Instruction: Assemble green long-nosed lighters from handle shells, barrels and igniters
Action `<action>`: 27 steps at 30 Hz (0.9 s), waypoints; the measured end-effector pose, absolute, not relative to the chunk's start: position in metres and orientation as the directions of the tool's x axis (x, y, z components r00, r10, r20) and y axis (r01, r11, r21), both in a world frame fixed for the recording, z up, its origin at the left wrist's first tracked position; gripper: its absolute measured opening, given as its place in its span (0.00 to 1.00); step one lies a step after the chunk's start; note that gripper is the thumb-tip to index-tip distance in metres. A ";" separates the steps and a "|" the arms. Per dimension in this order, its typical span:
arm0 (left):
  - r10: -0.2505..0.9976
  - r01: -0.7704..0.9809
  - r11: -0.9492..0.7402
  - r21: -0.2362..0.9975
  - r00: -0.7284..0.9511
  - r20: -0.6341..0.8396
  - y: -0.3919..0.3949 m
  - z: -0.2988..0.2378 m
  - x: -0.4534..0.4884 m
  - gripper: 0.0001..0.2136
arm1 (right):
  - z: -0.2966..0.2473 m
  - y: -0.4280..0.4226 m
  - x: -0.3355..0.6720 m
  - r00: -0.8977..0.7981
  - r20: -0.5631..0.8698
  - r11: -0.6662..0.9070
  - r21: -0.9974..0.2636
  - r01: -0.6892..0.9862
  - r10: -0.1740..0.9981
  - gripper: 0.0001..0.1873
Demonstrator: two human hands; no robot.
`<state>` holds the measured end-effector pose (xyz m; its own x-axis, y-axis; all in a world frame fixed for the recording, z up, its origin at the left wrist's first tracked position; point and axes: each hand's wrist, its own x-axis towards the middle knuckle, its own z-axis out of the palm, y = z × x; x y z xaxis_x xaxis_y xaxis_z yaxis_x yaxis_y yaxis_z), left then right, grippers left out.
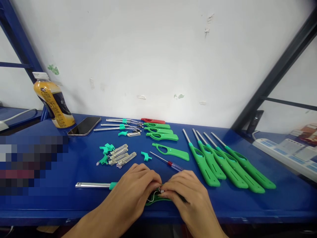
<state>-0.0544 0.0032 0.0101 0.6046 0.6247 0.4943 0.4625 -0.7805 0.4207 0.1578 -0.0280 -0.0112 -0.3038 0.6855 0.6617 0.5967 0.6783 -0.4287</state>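
Note:
My left hand (135,188) and my right hand (184,190) meet at the front of the blue table (61,201), fingers pinched together over a green lighter shell (155,199) lying flat under them. A thin white wire (155,195) curls between my fingertips. A silver metal tube (92,185) with a teal collar sticks out to the left from under my left hand. A small red-handled screwdriver (167,162) lies just beyond my hands.
Several finished green long-nose lighters (223,162) lie in a row at right. Green handle shells (159,130), a loose shell (170,151), small clear gas cartridges with teal triggers (116,154), tube assemblies (121,124), a phone (84,126) and an orange bottle (53,102) sit farther back. A power strip (284,148) is at far right.

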 end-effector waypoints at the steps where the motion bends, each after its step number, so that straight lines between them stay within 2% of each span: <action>1: 0.621 0.455 -0.783 0.425 0.610 0.491 0.004 0.012 -0.056 0.12 | -0.011 -0.028 0.158 -0.301 0.660 0.676 -0.433 0.597 0.688 0.06; 9: 0.664 0.420 -0.741 0.524 0.578 0.475 0.008 0.010 -0.061 0.08 | -0.011 -0.029 0.158 -0.312 0.664 0.681 -0.413 0.605 0.680 0.05; 16: 0.699 0.405 -0.705 0.583 0.540 0.469 0.010 0.006 -0.058 0.14 | -0.014 -0.028 0.158 -0.321 0.715 0.722 -0.364 0.589 0.622 0.05; 27: 0.703 0.392 -0.700 0.597 0.529 0.476 0.007 0.009 -0.054 0.16 | -0.016 -0.029 0.158 -0.331 0.727 0.729 -0.331 0.599 0.602 0.07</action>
<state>-0.0542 0.0072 0.0088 0.5290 0.7025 0.4760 0.3917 -0.6998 0.5974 0.1579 -0.0289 -0.0162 -0.3307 0.6022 0.7267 0.5995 0.7287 -0.3311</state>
